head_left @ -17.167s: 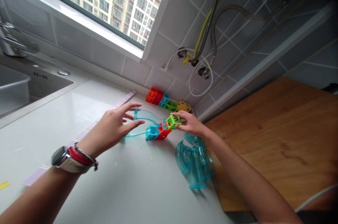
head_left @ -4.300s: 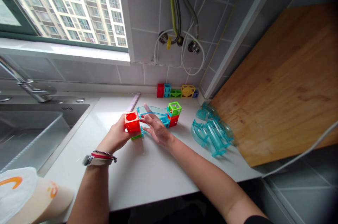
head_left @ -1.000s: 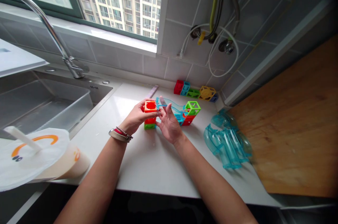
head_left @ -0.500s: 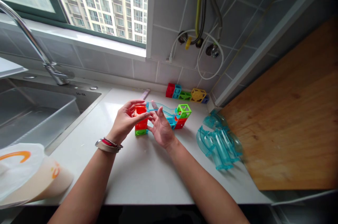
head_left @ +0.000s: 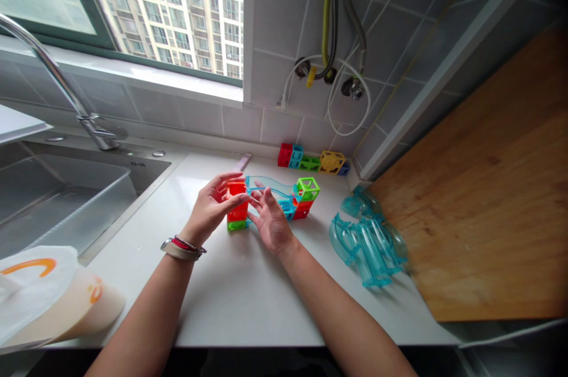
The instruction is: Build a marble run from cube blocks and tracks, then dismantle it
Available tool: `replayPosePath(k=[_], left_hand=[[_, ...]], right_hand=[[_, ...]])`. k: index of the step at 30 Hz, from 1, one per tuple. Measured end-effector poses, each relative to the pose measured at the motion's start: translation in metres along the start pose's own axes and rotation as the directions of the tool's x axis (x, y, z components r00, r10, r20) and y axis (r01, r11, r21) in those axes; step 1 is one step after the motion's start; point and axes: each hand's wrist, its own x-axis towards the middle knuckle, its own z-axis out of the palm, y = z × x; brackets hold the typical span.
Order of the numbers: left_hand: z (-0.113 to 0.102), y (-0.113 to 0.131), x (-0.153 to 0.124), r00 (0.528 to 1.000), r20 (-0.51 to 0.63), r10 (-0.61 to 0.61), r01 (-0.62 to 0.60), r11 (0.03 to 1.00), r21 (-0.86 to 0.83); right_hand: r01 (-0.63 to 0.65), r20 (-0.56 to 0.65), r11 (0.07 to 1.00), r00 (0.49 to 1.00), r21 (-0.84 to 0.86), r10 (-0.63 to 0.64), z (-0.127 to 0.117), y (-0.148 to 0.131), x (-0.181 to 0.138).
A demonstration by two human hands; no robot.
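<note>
Two small towers of hollow plastic blocks stand on the counter, bridged by a clear blue wavy track point(head_left: 271, 185). My left hand point(head_left: 213, 204) is closed around the upper orange block point(head_left: 238, 192) of the left tower, thumb in front and fingers behind. A green block point(head_left: 236, 225) forms that tower's base. My right hand point(head_left: 270, 220) is beside the tower, palm turned up and fingers apart, with fingertips close to the track's left end; whether they touch is hard to tell. On the right tower, a green cube point(head_left: 307, 189) sits over red blocks point(head_left: 302, 209), with a blue block point(head_left: 286, 208) alongside.
Several coloured blocks point(head_left: 310, 163) line the wall. Clear blue tube pieces point(head_left: 370, 247) lie at the right, by a wooden board point(head_left: 479, 205). A sink point(head_left: 151, 173) with a faucet point(head_left: 95, 128) is at the left, a lidded tub point(head_left: 89, 300) at the front left.
The view has shifted slightly. Both hands keep nearly the same position at the left tower, with only small finger movement; the blocks and track look unchanged.
</note>
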Motion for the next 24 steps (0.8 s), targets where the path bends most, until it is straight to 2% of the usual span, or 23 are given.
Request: replayPosePath(k=[8, 12, 16, 19, 21, 24], left_hand=[[0.000, -0.010, 0.001, 0.998, -0.068, -0.019, 0.005, 0.981, -0.192], [-0.001, -0.009, 0.003, 0.984, -0.174, -0.050, 0.006, 0.971, -0.241], [-0.008, -0.001, -0.005, 0.950, -0.290, -0.118, 0.046, 0.969, -0.243], [-0.014, 0.003, -0.017, 0.946, -0.279, -0.164, 0.123, 0.980, -0.159], [-0.015, 0.002, -0.024, 0.966, -0.203, -0.162, 0.153, 0.986, -0.059], [-0.015, -0.006, -0.029, 0.993, -0.048, -0.107, 0.109, 0.993, 0.053]], right_hand=[[-0.030, -0.077, 0.999, 0.997, -0.028, 0.027, -0.005, 0.002, -0.011], [0.021, -0.081, 0.996, 0.996, -0.090, -0.029, -0.010, -0.005, -0.039], [0.097, -0.049, 0.960, 0.992, -0.262, -0.113, -0.034, -0.009, -0.080], [0.116, -0.022, 0.868, 0.989, -0.482, -0.145, -0.053, -0.009, -0.101], [0.117, -0.002, 0.743, 0.988, -0.658, -0.157, -0.061, -0.009, -0.104], [0.072, -0.003, 0.553, 0.991, -0.830, -0.134, -0.063, -0.007, -0.093]])
